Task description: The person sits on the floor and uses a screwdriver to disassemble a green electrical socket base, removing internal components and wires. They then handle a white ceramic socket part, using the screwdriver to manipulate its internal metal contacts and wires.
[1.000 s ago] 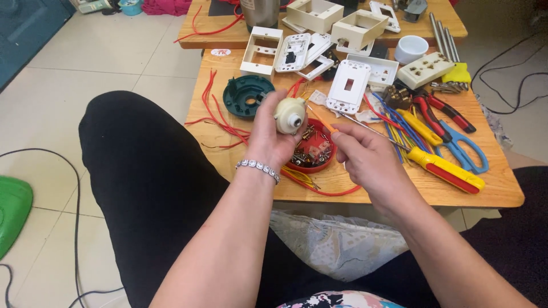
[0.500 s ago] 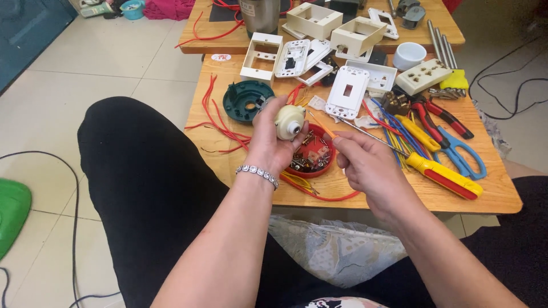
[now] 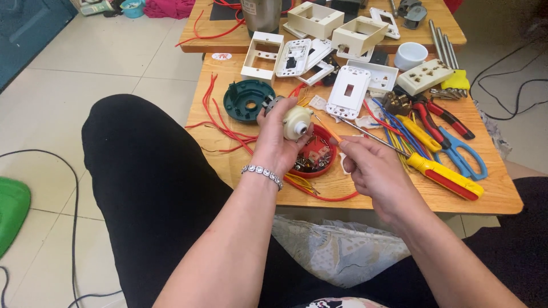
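Holding a small cream motor [image 3: 297, 122] up in my left hand [image 3: 278, 142], I have my fingers wrapped around its round body, thumb on the near side, its pale face turned toward my right hand [image 3: 370, 169]. My wrist carries a studded bracelet [image 3: 262, 173]. The motor hangs just above a red dish [image 3: 314, 158] of small parts, which sits near the front edge of the wooden table [image 3: 502, 197].

My right hand is drawn together, fingertips pinched close near the dish's right rim; I cannot tell what, if anything, sits between them. Just beyond its knuckles a thin screwdriver shaft [image 3: 374, 138] runs diagonally to a yellow and red handle [image 3: 445, 177] lying to the right.

Left of the motor lies a dark green round cover [image 3: 246, 100], with loose red wires [image 3: 225, 128] spreading past it and curling under the dish. Farther back are white switch plates [image 3: 348, 91] and cream boxes [image 3: 315, 18]. On the right side lie blue scissors [image 3: 465, 157], red pliers [image 3: 448, 118], a bundle of blue wires [image 3: 399, 128] and a white cup [image 3: 410, 55]. My black-clad leg [image 3: 148, 188] fills the space left of the table.
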